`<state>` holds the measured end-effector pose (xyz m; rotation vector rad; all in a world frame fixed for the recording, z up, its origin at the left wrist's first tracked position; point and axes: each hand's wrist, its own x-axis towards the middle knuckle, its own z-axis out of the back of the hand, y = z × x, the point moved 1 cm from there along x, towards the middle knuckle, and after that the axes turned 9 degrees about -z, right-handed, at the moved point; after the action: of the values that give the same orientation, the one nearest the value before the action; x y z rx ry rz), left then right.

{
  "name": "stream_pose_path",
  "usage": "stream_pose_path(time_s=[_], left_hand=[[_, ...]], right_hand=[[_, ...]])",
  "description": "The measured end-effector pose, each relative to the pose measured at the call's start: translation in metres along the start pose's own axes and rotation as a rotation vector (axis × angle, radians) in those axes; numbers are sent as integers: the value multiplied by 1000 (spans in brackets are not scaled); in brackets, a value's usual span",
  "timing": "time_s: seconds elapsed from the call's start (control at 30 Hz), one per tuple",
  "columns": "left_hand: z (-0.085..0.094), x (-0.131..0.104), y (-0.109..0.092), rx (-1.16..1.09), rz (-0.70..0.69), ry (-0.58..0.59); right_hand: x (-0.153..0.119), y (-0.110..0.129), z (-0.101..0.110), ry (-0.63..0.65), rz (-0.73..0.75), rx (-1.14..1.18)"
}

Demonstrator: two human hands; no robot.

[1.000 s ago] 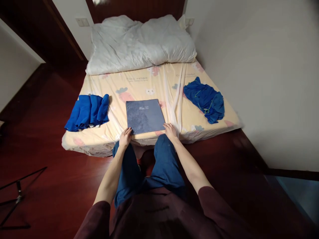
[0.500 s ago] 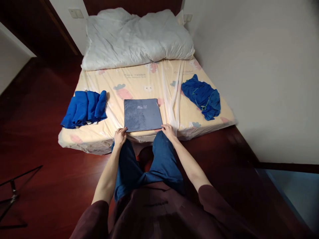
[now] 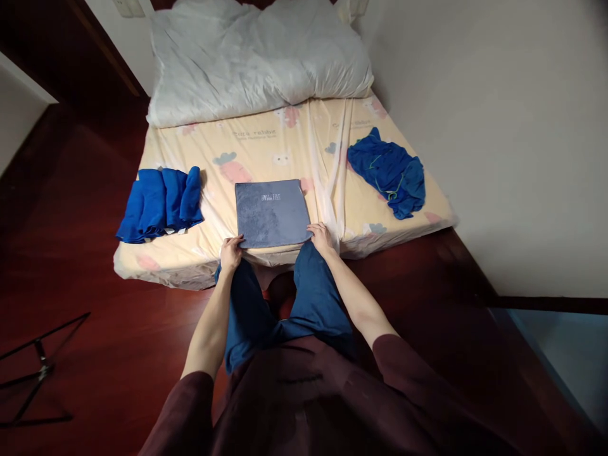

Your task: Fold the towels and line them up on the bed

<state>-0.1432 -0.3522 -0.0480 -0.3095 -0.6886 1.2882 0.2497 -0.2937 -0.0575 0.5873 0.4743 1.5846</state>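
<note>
A grey rectangular cloth point(image 3: 272, 215) with pale lettering lies flat near the front edge of the bed point(image 3: 285, 133). At its near left corner, my left hand point(image 3: 232, 252) pinches the cloth. My right hand point(image 3: 320, 237) grips the near right corner in the same way. Rolled or folded blue cloths point(image 3: 161, 202) lie side by side on the left part of the bed. On the right part is a crumpled blue cloth point(image 3: 389, 171) with green trim.
A large white quilt point(image 3: 256, 60) is bunched across the far end of the bed. The wall point(image 3: 484, 145) stands close on the right. A black metal stand point(image 3: 42, 370) is on the red-brown floor at the left.
The view has tilted slightly downward, so the bed and quilt sit higher in the picture. Both hands still hold the grey cloth's near corners, and the cloth's near edge looks slightly more curved.
</note>
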Motion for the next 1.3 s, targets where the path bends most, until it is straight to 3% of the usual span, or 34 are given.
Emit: stream_pose_path(time_s=[0.23, 0.63, 0.93, 1.3], left_hand=[[4, -6, -1, -56, 55, -49], [-3, -1, 5, -57, 224, -127], [-4, 2, 5, -117, 214, -158], [3, 3, -6, 1, 197, -155]], right_hand=[[-12, -2, -2, -95, -239, 152], [-8, -9, -8, -111, -237, 202], [-3, -17, -17, -159, -384, 489], [-2, -10, -11, -149, -384, 434]])
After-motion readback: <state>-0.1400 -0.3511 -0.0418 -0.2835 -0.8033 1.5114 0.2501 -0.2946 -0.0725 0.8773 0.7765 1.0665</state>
